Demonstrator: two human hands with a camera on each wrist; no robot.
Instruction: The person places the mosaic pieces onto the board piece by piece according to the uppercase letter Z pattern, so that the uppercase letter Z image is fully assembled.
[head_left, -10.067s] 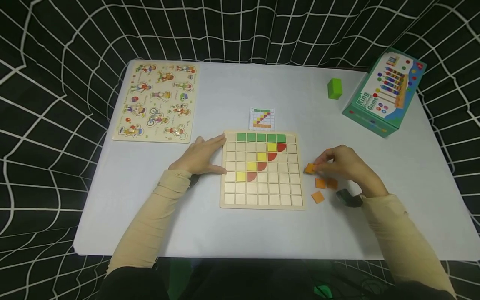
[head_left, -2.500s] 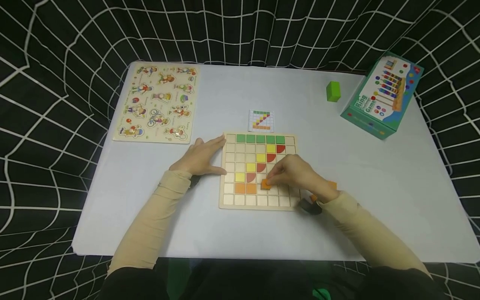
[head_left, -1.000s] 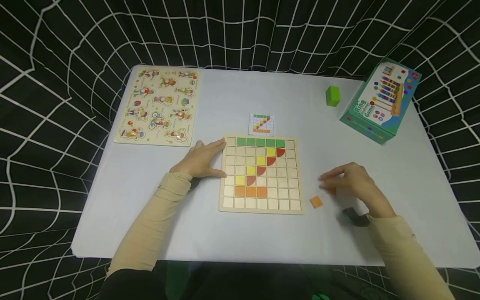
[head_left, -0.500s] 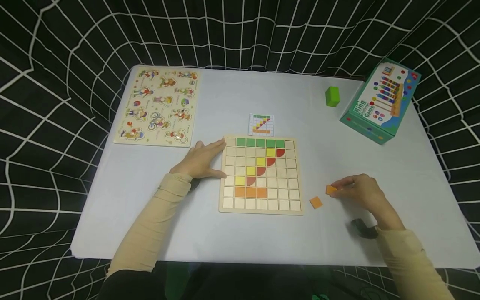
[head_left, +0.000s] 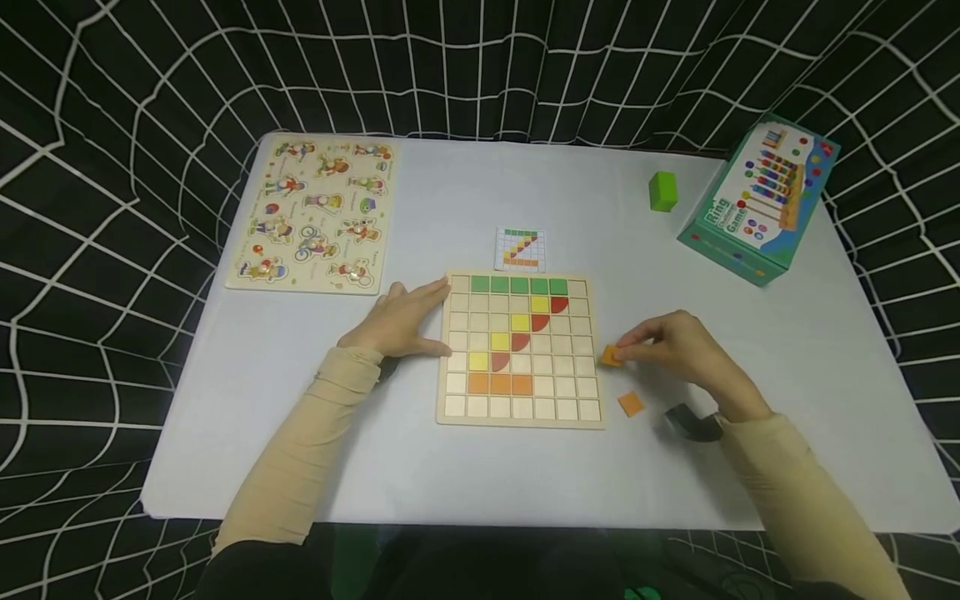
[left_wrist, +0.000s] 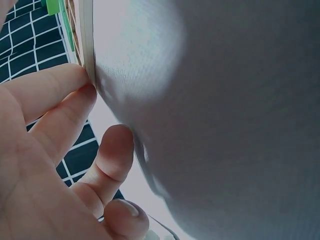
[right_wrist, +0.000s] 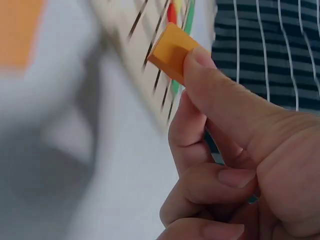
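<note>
A wooden grid board (head_left: 521, 412) lies mid-table, with a row of green squares (head_left: 519, 285), a diagonal of yellow squares and red quarter-rounds, and three orange squares (head_left: 500, 384) in a lower row. My left hand (head_left: 396, 321) touches the board's left edge with thumb and fingertips spread; the left wrist view shows fingertips (left_wrist: 82, 80) at its rim. My right hand (head_left: 682, 354) pinches an orange square tile (right_wrist: 172, 50) between thumb and fingers, just right of the board. One loose orange tile (head_left: 631, 404) lies on the table below that hand.
A small pattern card (head_left: 521, 250) lies just beyond the board. A picture puzzle board (head_left: 318, 212) is at the back left. At the back right stand a green block (head_left: 663, 192) and a green game box (head_left: 761, 200). White netting surrounds the white table (head_left: 525, 475).
Three orange squares now sit in the board's lower row. My right hand has picked up another orange tile and moved left toward the board. The left hand has stayed at the edge.
</note>
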